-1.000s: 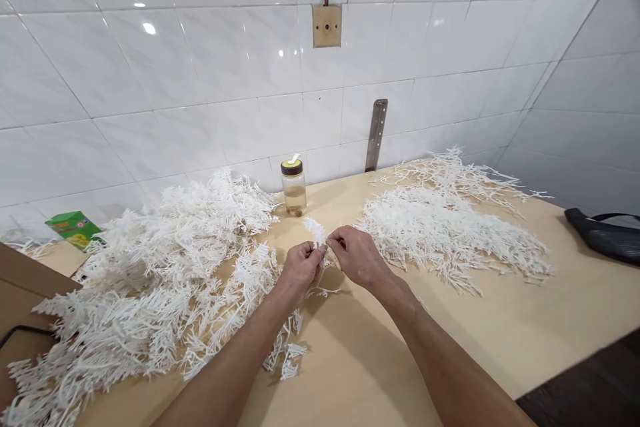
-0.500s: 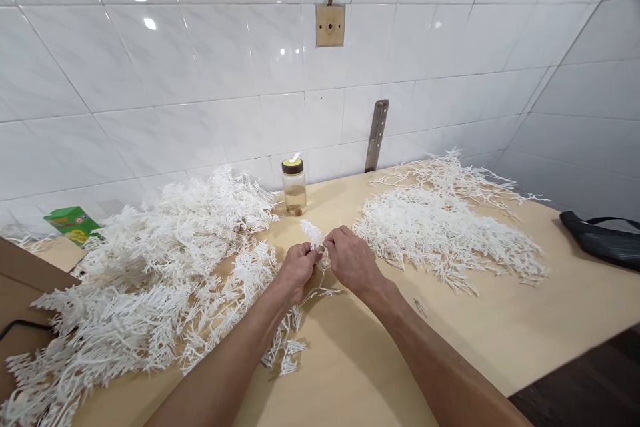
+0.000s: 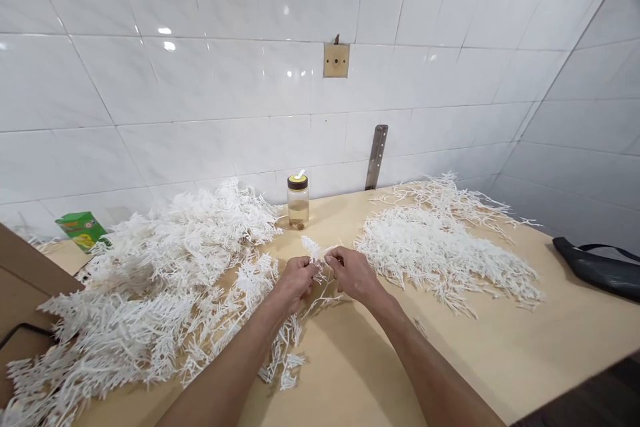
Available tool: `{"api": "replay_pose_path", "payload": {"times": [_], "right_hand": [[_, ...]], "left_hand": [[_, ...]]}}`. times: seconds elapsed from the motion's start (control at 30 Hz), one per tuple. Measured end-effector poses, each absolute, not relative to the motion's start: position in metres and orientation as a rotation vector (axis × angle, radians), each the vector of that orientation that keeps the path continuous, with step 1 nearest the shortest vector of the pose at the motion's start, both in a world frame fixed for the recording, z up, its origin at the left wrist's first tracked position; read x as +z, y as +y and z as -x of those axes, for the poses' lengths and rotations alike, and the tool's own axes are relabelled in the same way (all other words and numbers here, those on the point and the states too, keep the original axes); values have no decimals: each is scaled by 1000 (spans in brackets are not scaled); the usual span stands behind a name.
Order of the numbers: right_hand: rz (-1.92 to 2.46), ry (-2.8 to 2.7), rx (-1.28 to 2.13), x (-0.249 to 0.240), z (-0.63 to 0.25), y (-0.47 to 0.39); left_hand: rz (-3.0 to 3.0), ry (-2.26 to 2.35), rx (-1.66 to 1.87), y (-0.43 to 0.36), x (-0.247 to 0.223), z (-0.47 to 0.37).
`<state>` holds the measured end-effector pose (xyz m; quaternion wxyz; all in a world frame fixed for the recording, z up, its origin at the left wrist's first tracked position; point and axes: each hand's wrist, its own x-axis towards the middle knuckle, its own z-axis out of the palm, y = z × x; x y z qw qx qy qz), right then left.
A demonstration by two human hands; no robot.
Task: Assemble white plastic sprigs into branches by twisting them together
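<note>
Over the middle of the table, my left hand [image 3: 299, 278] is closed on a white branching plastic sprig [image 3: 312, 247], whose feathery tip sticks up above the fingers. Thin bare stems hang below it toward the tabletop. My right hand [image 3: 354, 273] meets it from the right, thumb and forefinger pinched on part of the same sprig; the exact pinch point is too small to make out. Left of my hands lies a large heap of leafy white sprigs [image 3: 165, 267]. To the right spreads a flatter pile of short white pieces [image 3: 440, 250].
A lidded bottle [image 3: 299, 203] with pale liquid stands behind my hands. Bare white branches [image 3: 460, 200] lie at the back right, near a black pouch [image 3: 600, 267]. At far left are a green box [image 3: 83, 230] and a brown cardboard panel [image 3: 35, 280]. A metal bracket [image 3: 376, 157] leans against the tiled wall.
The camera has tilted up slightly, so everything sits lower in view. My right hand's fingers have shifted a little on the sprig; my left hand keeps its hold.
</note>
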<state>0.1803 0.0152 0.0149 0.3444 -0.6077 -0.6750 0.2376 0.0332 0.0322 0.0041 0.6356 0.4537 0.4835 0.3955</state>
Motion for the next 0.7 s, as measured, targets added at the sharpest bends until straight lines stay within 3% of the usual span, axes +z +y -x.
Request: {"api": "replay_pose_path", "payload": {"times": [0.3,0.7], "right_hand": [[1247,-1450,1284,7,-192,26],[1166,-1220,1481,17,-198,21]], "left_hand": [[-1053,1069,908,30,8,-33],[-1158,1070,1012,30,-1,-37]]}}
